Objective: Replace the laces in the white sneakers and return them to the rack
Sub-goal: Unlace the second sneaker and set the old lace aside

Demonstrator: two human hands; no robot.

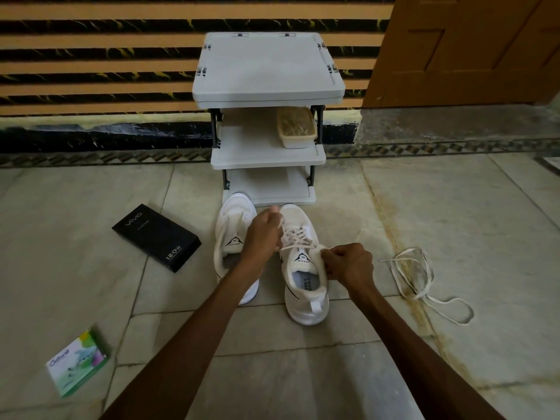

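Laced sneaker (306,286), lace (298,238) threaded: your left hand (263,234) and right hand (348,262) pinch its ends, fingers (328,257) curled. Risk: uneven pulling likely leaves one end short.

"vivo" and "120w" on black box (156,237), "speed" on sneaker tongues (301,257), "odonil" on green box (78,363)

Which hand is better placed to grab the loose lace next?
Probably the right hand: the loose lace lies on the floor on its side, while the left hand is beyond the laced sneaker. Both pinch the threaded lace.
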